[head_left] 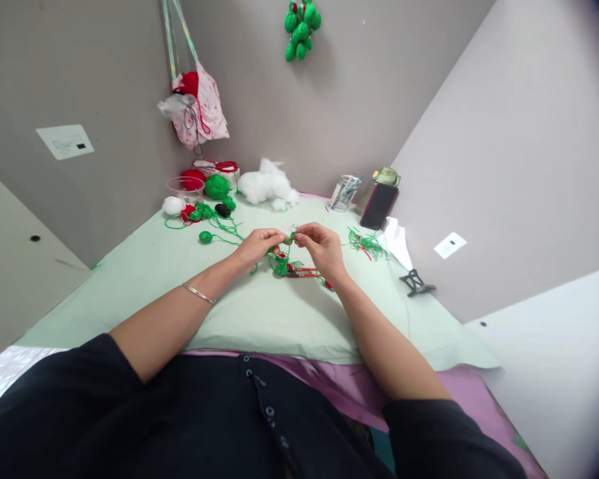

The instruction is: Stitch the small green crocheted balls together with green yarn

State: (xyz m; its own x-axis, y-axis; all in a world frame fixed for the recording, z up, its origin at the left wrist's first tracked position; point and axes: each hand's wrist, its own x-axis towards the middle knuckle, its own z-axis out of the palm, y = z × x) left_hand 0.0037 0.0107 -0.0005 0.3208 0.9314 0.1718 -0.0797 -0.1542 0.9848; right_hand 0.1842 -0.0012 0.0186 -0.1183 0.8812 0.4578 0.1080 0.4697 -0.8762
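Observation:
My left hand [260, 245] is closed in a pinch on a small piece of green yarn work [289, 240], held just above the table. Opposite it, my right hand [323, 247] pinches the same green piece from the right, fingertips almost meeting the left ones. Any needle or hook between the fingers is too small to make out. Below the hands lie a green and red yarn piece [281, 266] and orange-handled thread snips [304, 272]. Another bit of red and green yarn shows partly under my right wrist.
Around the back left are a green yarn ball [216, 187], a clear tub [186, 190] and a black spool [223, 210]. White stuffing [267, 185] sits behind. Rightward are a pen cup [345, 193], phone [379, 206], yarn scraps [366, 244] and a black claw clip [417, 283].

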